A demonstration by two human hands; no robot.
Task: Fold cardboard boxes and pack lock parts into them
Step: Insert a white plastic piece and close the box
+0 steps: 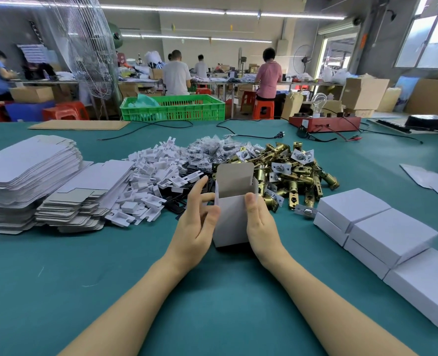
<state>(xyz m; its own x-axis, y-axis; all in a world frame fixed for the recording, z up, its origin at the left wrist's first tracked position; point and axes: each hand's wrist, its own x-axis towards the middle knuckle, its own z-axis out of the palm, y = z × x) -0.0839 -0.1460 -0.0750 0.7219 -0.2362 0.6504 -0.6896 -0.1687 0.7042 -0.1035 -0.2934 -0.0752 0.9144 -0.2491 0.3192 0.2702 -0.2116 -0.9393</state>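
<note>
A small white cardboard box (232, 219) stands upright on the green table, its top lid flap raised and its inside open. My right hand (260, 224) grips its right side, thumb on the front top edge. My left hand (197, 224) touches its left side with fingers partly spread. Behind the box lies a heap of brass lock latches (297, 173), a pile of bagged small parts (212, 150) and a pile of white plastic inserts (151, 181). Flat unfolded box blanks (30, 170) are stacked at the left.
Closed white boxes (382, 232) are stacked in rows at the right. A red electrical tester (325, 123) with cables and a green crate (173, 107) stand at the table's far edge. Several people work at benches behind. Loose flat blanks (428, 178) lie far right.
</note>
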